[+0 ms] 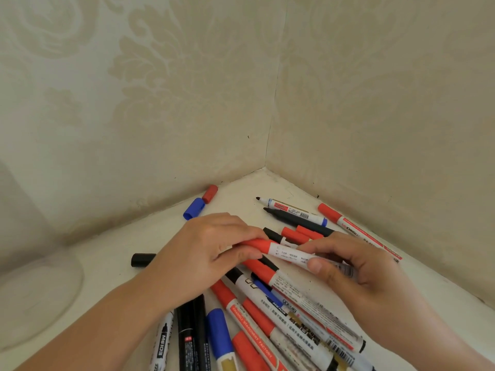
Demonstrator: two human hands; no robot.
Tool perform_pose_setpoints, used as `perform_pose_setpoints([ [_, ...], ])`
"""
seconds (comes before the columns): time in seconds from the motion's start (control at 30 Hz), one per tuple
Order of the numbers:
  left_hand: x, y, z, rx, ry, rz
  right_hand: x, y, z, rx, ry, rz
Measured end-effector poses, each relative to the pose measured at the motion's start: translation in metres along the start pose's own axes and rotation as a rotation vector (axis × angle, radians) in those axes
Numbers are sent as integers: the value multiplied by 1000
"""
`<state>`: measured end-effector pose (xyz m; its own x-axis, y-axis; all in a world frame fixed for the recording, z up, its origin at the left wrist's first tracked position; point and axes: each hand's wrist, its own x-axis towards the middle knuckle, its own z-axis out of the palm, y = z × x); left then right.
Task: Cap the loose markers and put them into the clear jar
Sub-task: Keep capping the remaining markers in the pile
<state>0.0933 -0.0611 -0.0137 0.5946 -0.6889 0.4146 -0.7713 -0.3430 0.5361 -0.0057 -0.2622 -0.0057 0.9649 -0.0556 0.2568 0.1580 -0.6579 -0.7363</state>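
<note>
The left hand (206, 247) grips the red cap end of a red-capped marker (284, 251), while the right hand (356, 269) pinches its white barrel between thumb and fingers, holding it just above a pile of markers (270, 317) on the counter (112, 253). Behind the hands lie two uncapped markers (294, 212), tips bare. A loose blue cap (194, 208) and red cap (210, 193) rest near the wall, touching each other; a black cap (142, 259) lies beside the left wrist. The clear jar (34, 298) sits at the far left, blurred.
</note>
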Motion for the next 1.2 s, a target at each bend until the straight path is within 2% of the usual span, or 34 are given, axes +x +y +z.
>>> perform_pose_setpoints([
  [0.2,4,0,2,65,-20,-135,2,8,-8,-199,40,-56],
  [0.33,3,-17,-10,104,158,-254,1,17,-14,-348,60,-90],
  [0.47,1,-36,-20,92,275,-372,-1,14,-16,-418,-12,-111],
  [0.73,1,-51,-20,78,313,-514,-1,11,-10,-460,-167,-59],
  [0.9,-1,-57,-21,24,333,-550,5,1,-33,-313,77,31],
  [0.97,-2,-59,-21,4,334,-558,12,0,-43,-317,107,89],
  [1.1,-1,-62,-22,-19,346,-563,36,6,-43,-509,-40,215],
  [1.2,-1,-62,-19,20,334,-552,54,18,-30,-644,-145,240],
])
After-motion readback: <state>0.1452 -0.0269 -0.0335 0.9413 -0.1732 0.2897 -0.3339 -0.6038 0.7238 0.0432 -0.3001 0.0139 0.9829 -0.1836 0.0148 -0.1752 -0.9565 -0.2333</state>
